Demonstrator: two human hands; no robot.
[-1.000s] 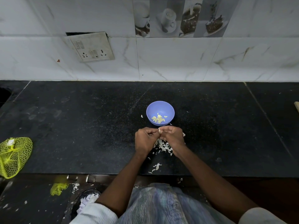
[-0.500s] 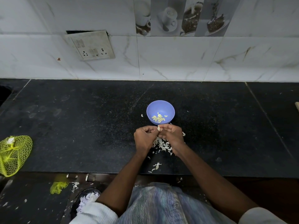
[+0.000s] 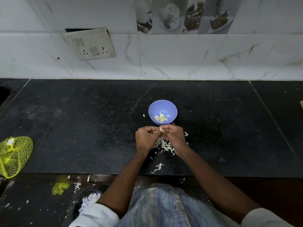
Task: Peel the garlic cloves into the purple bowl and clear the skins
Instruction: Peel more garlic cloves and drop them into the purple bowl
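The purple bowl (image 3: 162, 107) stands on the black counter (image 3: 82, 128) and holds several peeled garlic cloves (image 3: 161, 119). Just in front of it my left hand (image 3: 146, 139) and my right hand (image 3: 173, 136) meet, fingers curled, and pinch one small pale garlic clove (image 3: 160, 129) between their fingertips. Under and between my hands lies a heap of white garlic skins (image 3: 164, 145), with a few more skins (image 3: 158, 167) nearer the counter's front edge.
A yellow net bag (image 3: 14, 155) lies at the counter's left front edge. A socket plate (image 3: 90, 44) hangs on the tiled wall behind. Below the counter, skins and a yellow net scrap (image 3: 59, 188) lie on the floor beside a dark bin (image 3: 86, 199).
Both hands stay together on the clove just in front of the bowl. They have shifted very slightly toward it.
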